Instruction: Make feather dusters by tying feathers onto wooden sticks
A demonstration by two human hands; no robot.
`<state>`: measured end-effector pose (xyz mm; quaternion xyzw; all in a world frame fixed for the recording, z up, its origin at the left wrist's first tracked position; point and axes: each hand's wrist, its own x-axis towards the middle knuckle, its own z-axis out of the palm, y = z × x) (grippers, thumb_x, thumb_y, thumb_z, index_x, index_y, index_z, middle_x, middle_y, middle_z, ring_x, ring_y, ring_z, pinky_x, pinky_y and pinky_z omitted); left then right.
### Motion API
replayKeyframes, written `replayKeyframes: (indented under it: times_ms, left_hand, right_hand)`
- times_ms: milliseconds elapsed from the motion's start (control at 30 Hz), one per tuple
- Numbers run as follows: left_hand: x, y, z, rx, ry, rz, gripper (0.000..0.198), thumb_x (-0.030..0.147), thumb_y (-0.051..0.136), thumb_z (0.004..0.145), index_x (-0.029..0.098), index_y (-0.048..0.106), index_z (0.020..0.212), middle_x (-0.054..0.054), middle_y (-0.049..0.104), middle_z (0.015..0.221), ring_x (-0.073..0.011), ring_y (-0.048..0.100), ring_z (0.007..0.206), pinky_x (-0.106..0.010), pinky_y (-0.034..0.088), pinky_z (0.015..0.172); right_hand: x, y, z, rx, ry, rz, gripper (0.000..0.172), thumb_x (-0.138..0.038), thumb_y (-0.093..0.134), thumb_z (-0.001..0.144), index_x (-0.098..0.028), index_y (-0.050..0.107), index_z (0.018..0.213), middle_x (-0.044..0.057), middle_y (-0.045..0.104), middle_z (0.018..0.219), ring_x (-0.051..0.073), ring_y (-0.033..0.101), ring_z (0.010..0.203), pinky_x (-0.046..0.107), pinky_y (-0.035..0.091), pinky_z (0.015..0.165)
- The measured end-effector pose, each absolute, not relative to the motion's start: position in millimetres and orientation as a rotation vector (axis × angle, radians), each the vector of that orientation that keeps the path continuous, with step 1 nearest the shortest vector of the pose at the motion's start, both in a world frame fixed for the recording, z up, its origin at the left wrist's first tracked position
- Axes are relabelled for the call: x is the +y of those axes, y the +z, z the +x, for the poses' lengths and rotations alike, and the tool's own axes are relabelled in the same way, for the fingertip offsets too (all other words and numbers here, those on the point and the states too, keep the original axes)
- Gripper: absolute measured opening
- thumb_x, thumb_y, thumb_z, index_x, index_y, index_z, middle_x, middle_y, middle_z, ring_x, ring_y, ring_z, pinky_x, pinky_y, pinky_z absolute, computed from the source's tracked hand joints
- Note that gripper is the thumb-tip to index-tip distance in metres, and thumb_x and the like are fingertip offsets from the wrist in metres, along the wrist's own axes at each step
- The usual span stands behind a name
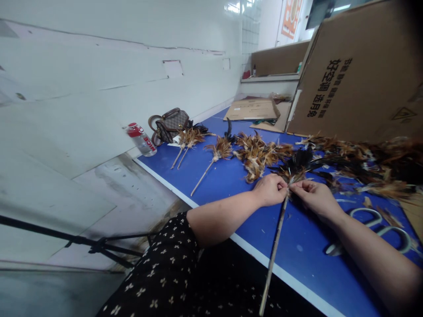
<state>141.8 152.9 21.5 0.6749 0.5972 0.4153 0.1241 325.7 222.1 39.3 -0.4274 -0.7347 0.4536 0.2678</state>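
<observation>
A feather duster with a thin wooden stick (pixel 275 246) lies across the table's front edge, its lower end sticking out past it. Dark and brown feathers (pixel 297 162) fan out at its upper end. My left hand (pixel 271 189) is closed in a pinch where the feathers meet the stick. From the other side my right hand (pixel 312 196) pinches the same spot, fingertips almost touching the left ones. Whether a thread or tie is between the fingers, I cannot make out. Beneath my right forearm lies a pair of scissors (pixel 380 229), partly covered.
On the blue table (pixel 211 187) lie a finished-looking duster (pixel 222 149), two smaller ones (pixel 191 137), a feather bundle (pixel 253 154) and a large feather heap (pixel 366 163). A water bottle (pixel 141 140) and handbag (pixel 172 125) stand by the wall. A cardboard box (pixel 360 75) rises behind.
</observation>
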Motion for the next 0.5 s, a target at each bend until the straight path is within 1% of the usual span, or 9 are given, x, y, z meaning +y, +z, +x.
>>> replayKeyframes:
  times_ms: [300, 500]
  left_hand:
    - [154.2, 19.6, 146.3, 1.763, 1.204, 2.013, 0.006, 0.020, 0.071, 0.085, 0.018, 0.075, 0.080, -0.007, 0.074, 0.088, -0.0198, 0.069, 0.085, -0.031, 0.058, 0.084]
    - [153.7, 19.1, 151.8, 1.798, 1.186, 2.029, 0.006, 0.019, 0.071, 0.083, 0.019, 0.069, 0.077, -0.007, 0.071, 0.086, -0.0200, 0.066, 0.083, -0.032, 0.056, 0.081]
  right_hand:
    - [225.4, 32.4, 325.8, -1.954, 1.224, -1.158, 0.050, -0.067, 0.079, 0.076, -0.018, 0.074, 0.077, -0.002, 0.048, 0.040, 0.010, 0.033, 0.035, 0.024, 0.018, 0.037]
    - [222.5, 38.3, 327.0, -1.954, 1.247, -1.171, 0.050, -0.066, 0.081, 0.076, -0.017, 0.075, 0.077, -0.002, 0.052, 0.042, 0.011, 0.038, 0.037, 0.023, 0.023, 0.038]
